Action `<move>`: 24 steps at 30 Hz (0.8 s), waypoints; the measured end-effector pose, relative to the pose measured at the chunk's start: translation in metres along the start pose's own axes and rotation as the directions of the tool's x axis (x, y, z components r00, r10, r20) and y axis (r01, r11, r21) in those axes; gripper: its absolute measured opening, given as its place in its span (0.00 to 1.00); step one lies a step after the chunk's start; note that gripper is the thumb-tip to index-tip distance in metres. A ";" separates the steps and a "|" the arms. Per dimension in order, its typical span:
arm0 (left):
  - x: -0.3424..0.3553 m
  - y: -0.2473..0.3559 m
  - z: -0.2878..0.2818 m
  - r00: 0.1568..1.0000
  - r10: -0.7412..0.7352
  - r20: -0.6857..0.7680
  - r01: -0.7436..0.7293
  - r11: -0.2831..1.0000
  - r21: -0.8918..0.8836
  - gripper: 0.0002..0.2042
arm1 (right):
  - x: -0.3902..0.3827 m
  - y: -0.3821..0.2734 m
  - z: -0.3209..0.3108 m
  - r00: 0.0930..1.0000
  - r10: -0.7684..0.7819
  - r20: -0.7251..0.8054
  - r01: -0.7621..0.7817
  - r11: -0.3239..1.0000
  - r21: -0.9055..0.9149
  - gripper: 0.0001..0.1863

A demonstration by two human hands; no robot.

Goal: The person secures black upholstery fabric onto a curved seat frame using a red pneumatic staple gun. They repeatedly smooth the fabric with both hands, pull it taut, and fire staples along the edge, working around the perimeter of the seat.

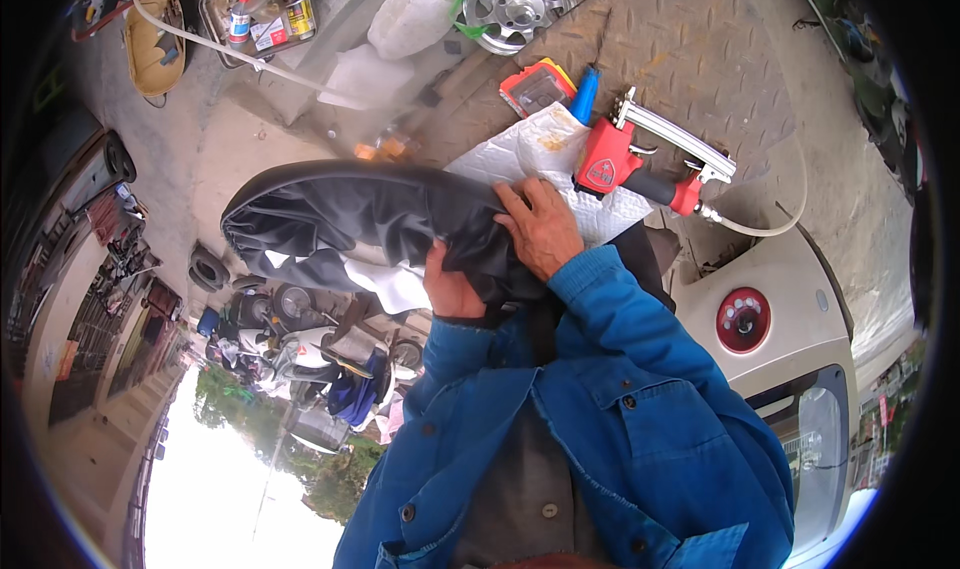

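Vinyl is what we are gripping: a black seat cover (360, 219), stretched over a long curved seat, is lying across the middle of the view, its left end bunched into tight gathers and a patch of white lining showing on the underside. Moving rightward, our left hand (452, 289) is clutching the cover's edge from below, fingers closed into the folds. Just beside it, our right hand (540, 227) is pressing down on top of the same end, fingers (512, 201) spread and curled over the black material, so both hands are holding the cover at its right end while the far left end is hanging free.

We are judging that the slack could be escaping on that unheld side; if the pull is uneven, the gathers may be setting into wrinkles, or the thin material may be tearing where the fingers are digging in.

Further right, a white padded sheet (545, 159) is lying under our hand on the checker-plate counter (720, 59), and a red pneumatic stapler (640, 164) is resting on it, touching the sheet, its hose (770, 224) trailing off to the right. We are thinking a sliding seat could be knocking the stapler, or snagging that hose.
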State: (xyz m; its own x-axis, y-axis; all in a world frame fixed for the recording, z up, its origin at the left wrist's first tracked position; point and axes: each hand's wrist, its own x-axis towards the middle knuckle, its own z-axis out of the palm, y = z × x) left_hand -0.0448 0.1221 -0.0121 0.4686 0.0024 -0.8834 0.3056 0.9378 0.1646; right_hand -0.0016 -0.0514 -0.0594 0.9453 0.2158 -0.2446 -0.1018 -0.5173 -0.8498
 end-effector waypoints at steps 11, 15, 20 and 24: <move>0.000 -0.001 0.021 0.998 0.059 -0.027 -0.056 0.993 0.103 0.24 | 0.002 0.004 -0.002 0.999 0.023 -0.038 -0.018 0.993 0.117 0.25; -0.001 -0.005 0.040 0.992 0.110 -0.066 -0.096 0.978 0.183 0.26 | 0.001 0.003 -0.004 0.998 0.036 -0.053 -0.029 0.992 0.123 0.25; 0.001 -0.012 0.048 0.985 0.140 -0.097 -0.118 0.973 0.198 0.30 | 0.001 0.003 -0.009 0.996 0.081 -0.042 -0.072 0.981 0.180 0.22; 0.007 -0.006 0.035 0.966 0.139 -0.220 -0.058 0.940 0.337 0.32 | 0.003 0.009 -0.008 0.999 0.025 -0.027 -0.020 0.983 0.183 0.20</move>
State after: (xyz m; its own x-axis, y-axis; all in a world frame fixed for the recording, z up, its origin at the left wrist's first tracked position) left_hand -0.0144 0.1049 -0.0043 0.3126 0.2089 -0.9266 0.5395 0.7639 0.3542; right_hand 0.0028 -0.0625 -0.0640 0.9505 0.1801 -0.2534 -0.1756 -0.3615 -0.9157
